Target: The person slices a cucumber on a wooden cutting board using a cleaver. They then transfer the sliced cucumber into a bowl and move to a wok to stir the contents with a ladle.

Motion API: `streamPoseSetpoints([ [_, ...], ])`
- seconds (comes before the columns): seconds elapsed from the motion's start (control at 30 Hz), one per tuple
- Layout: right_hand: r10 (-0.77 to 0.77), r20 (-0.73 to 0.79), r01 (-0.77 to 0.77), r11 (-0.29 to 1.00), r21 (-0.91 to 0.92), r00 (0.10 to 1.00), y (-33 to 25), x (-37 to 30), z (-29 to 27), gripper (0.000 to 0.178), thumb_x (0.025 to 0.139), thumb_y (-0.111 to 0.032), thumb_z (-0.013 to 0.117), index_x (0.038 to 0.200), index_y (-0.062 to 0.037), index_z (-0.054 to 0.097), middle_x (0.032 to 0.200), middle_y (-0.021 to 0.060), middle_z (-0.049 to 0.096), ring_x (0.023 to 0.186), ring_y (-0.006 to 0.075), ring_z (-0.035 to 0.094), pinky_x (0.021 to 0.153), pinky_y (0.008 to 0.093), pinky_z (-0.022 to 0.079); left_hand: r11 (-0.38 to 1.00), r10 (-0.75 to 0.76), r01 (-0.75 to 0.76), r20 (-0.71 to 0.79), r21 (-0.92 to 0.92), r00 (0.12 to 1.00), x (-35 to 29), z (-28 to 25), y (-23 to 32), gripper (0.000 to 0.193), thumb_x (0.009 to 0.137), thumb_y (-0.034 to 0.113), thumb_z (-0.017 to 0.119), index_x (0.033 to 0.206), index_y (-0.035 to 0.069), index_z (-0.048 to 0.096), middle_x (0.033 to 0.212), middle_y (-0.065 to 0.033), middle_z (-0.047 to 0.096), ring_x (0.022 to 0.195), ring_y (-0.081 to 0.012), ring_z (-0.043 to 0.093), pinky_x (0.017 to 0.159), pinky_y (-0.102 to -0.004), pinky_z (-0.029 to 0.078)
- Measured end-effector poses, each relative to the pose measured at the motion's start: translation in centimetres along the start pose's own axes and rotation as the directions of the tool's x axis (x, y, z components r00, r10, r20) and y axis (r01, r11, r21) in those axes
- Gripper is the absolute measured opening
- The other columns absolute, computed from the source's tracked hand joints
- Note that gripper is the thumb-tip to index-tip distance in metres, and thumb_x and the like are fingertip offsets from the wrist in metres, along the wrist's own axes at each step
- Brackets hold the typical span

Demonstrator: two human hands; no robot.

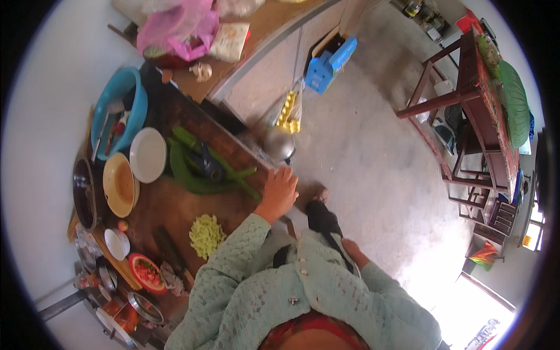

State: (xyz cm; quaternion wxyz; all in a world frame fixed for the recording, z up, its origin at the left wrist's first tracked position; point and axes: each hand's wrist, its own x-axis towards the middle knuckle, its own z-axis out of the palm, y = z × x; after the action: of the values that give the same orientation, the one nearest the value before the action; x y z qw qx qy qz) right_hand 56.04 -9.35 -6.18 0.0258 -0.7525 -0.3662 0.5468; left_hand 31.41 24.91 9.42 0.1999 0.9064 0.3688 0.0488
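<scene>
My left hand [279, 192] is at the front edge of the brown wooden counter [157, 204], its fingers a little apart and pointing away from me. Nothing shows in it. Just beyond and to its left lie long green vegetables [192, 175], with a dark blue item [209, 165] on top that I cannot identify. A heap of chopped pale green vegetable [206, 235] sits nearer to me, and left of it a dark-bladed knife [169, 248] rests on the counter. My right hand [354, 252] hangs low beside my body, its fingers mostly hidden.
At the counter's left stand a blue basin [141, 102], white bowl [147, 155], cream bowl [119, 175], dark bowl [84, 186] and red-rimmed plate [135, 265]. On the floor are a metal kettle [279, 144], an egg tray [288, 114] and a blue box [326, 69]. A reddish wooden table [466, 87] stands right.
</scene>
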Motion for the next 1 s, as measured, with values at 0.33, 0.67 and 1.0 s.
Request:
streamPoseSetpoints([
  [0.33,0.149,0.097,-0.171,0.944,0.281,0.984,-0.3,1.0,-0.3,0.077,0.087,-0.063,0.041,0.122,0.0043,0.055,0.123,0.0278,0.056,0.120,0.0389,0.050,0.101,0.0443,0.037,0.964,-0.115,0.018,0.357,0.264,0.927,0.6,3.1,-2.3,0.042,0.063,0.033,0.077,0.096,0.011,0.067,0.112,-0.0085,0.059,0.129,-0.0354,0.036,0.104,-0.0733,0.009],
  [0.67,0.125,0.174,-0.184,0.905,0.384,0.977,-4.7,-0.2,-4.5,0.108,0.071,-0.075,0.057,0.131,0.0136,0.042,0.132,0.0291,0.049,0.125,0.0378,0.047,0.103,0.0415,0.037,0.963,-0.165,0.064,0.387,0.260,0.907,0.4,3.6,-2.5,0.057,0.055,0.028,0.084,0.106,0.015,0.064,0.129,-0.0095,0.048,0.132,-0.0359,0.030,0.096,-0.0821,0.002],
  [1.0,0.017,0.226,-0.128,0.864,0.486,0.974,-8.0,-2.6,-10.1,0.094,0.069,-0.075,0.055,0.125,-0.0002,0.058,0.124,0.0209,0.059,0.119,0.0320,0.054,0.100,0.0400,0.040,0.956,-0.247,0.091,0.602,0.277,0.759,1.5,2.4,-2.2,0.076,0.056,0.037,0.087,0.122,0.017,0.054,0.145,-0.0151,0.027,0.136,-0.0410,0.018,0.093,-0.0829,-0.002],
])
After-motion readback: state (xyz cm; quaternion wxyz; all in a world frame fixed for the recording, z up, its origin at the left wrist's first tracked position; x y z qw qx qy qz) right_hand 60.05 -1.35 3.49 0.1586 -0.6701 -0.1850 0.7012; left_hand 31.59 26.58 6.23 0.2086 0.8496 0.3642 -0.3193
